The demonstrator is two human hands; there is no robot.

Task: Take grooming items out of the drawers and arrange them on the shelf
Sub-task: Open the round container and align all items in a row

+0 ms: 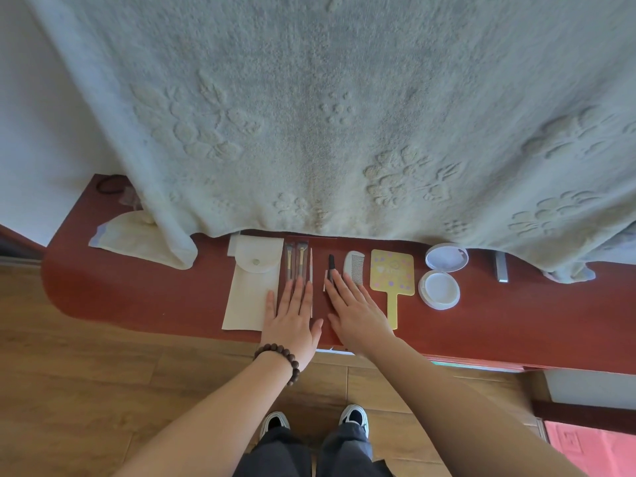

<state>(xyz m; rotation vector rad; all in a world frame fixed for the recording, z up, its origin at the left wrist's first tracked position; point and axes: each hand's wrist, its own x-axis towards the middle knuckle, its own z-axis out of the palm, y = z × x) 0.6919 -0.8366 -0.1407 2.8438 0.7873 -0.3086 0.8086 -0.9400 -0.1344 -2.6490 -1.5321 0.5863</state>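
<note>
On the red-brown shelf (137,290) lies a row of grooming items: a cream pouch (251,287), two makeup brushes (295,259), a thin white stick (311,266), a small black tool (331,266), a white comb (356,266), a yellow hand mirror (392,273) and an opened round compact (442,273). My left hand (292,321) lies flat with straight fingers over the brush handles. My right hand (354,311) lies flat beside it, fingertips on the black tool and the comb's lower end. Neither hand holds anything.
A large pale textured towel (327,115) hangs over the back of the shelf. A folded cloth (130,239) and a dark hair tie (110,185) lie at the left end, a metal bar (501,266) at the right. Wooden floor (86,390) is below, my shoes (275,421) visible.
</note>
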